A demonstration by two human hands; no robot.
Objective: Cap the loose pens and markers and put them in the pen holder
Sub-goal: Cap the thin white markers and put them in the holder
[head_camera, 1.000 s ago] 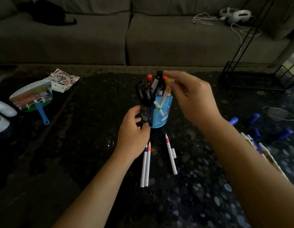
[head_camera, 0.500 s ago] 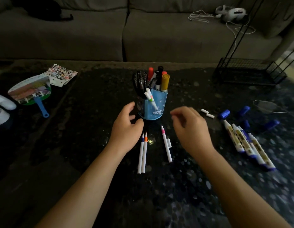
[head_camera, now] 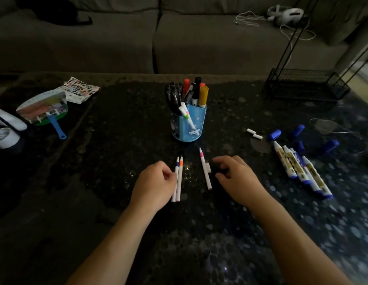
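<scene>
A blue pen holder point(head_camera: 197, 124) full of capped markers stands at the table's middle. In front of it lie three thin white uncapped pens: a blue-banded pen point(head_camera: 177, 163) and an orange-banded pen point(head_camera: 179, 179) side by side, and a pink-banded pen point(head_camera: 205, 171) with a small white cap point(head_camera: 208, 167) beside it. My left hand point(head_camera: 156, 182) rests with curled fingers against the blue-banded pen. My right hand point(head_camera: 234, 175) hovers just right of the pink-banded pen and its cap, fingers loosely bent and holding nothing. Several uncapped blue markers point(head_camera: 298, 167) lie at the right, with loose blue caps point(head_camera: 274, 134) and white caps point(head_camera: 254, 133) behind them.
A hand fan point(head_camera: 45, 108) and a sticker sheet point(head_camera: 80, 89) lie at the far left, next to a white object point(head_camera: 6, 128). A black wire rack point(head_camera: 302, 83) stands at the back right. A grey sofa point(head_camera: 117, 42) runs behind the table.
My right hand left the pen holder and came down beside the pink-banded pen. My left hand let go of the holder and dropped back to the two thin pens.
</scene>
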